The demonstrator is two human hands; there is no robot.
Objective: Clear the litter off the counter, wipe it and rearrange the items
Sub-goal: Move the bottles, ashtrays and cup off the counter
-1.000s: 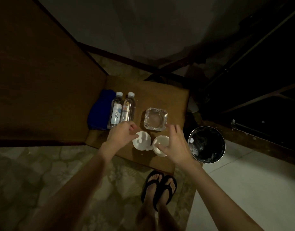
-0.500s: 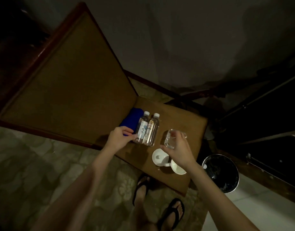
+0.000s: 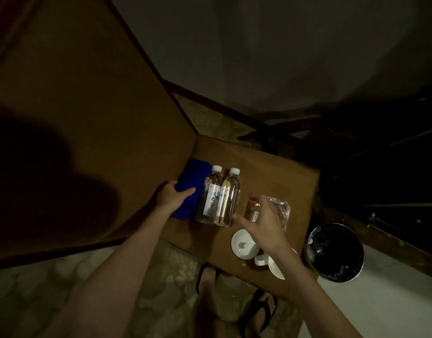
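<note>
On the small brown counter (image 3: 263,164) a folded blue cloth (image 3: 194,176) lies at the left, against the panel. My left hand (image 3: 172,195) rests on its near part, fingers straight across it and thumb at its left edge. Two clear water bottles (image 3: 220,197) stand side by side just right of the cloth. My right hand (image 3: 261,222) hovers with spread fingers over a clear glass ashtray (image 3: 282,209), which it partly hides. Two white cups (image 3: 243,243) sit at the near right edge; my right wrist covers part of the nearer one.
A round metal bin with a black liner (image 3: 335,252) stands on the floor right of the counter. A tall brown panel (image 3: 88,113) borders the counter on the left. My feet in black flip-flops (image 3: 259,311) are just below the counter's near edge.
My left hand has moved from beside the bottles onto the blue cloth. My right hand, which held the ashtray tilted, now has its fingers spread above it. The view has shifted.
</note>
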